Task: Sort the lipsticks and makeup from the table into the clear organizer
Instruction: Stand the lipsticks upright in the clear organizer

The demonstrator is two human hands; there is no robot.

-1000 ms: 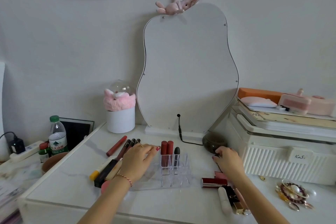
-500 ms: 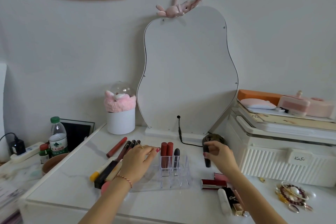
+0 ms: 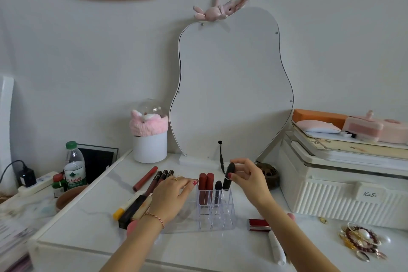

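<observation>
While left hand (image 3: 171, 194) lies flat (palm down), right hand (image 3: 248, 178) pinches black lipstick (image 3: 228, 175).

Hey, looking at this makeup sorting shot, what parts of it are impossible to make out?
Head view only:
- Red lipstick: right end hidden behind the right forearm.
- Items left of the clear organizer: partly covered by the left hand.
- Black lipstick: whether its base has entered a slot is unclear; the right hand pinches it.
- Water bottle label: too small to read.
- Jewelry pile: pieces tangled, indistinct.
</observation>
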